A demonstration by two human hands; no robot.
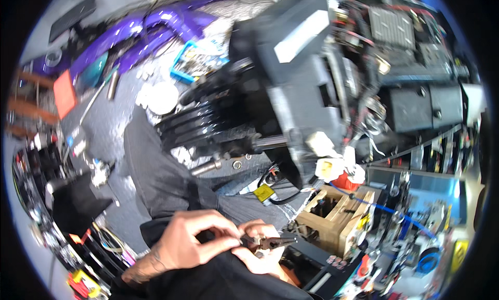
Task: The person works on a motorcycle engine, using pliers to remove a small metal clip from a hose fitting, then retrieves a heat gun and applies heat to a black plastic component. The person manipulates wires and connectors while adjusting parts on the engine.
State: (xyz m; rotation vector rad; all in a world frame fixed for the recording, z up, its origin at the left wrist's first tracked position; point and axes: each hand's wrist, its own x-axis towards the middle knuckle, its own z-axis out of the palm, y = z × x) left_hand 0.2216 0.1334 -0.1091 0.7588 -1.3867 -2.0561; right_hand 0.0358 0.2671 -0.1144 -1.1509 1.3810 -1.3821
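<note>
In front of my lap, both hands meet on a small dark metal tool that looks like long-nose pliers (280, 242), its narrow tip pointing right. My left hand (195, 240) is closed, thumb and fingertips pinched at the tool's left end; whether a smaller part is held there is blurred. From below and behind, my right hand (260, 250) curls its fingers and thumb around the middle of the tool. Dark trouser legs (161, 170) stretch beyond the hands. Past them is a partly dismantled vehicle with a black front panel (265, 55) and exposed wiring.
A blue tray (183, 66) of small metal parts stands on the grey floor near purple body panels (140, 29). A yellow-labelled connector box (264, 193) lies by my leg. To the right are a wooden frame (335, 222) and many tools; more clutter lines the left side.
</note>
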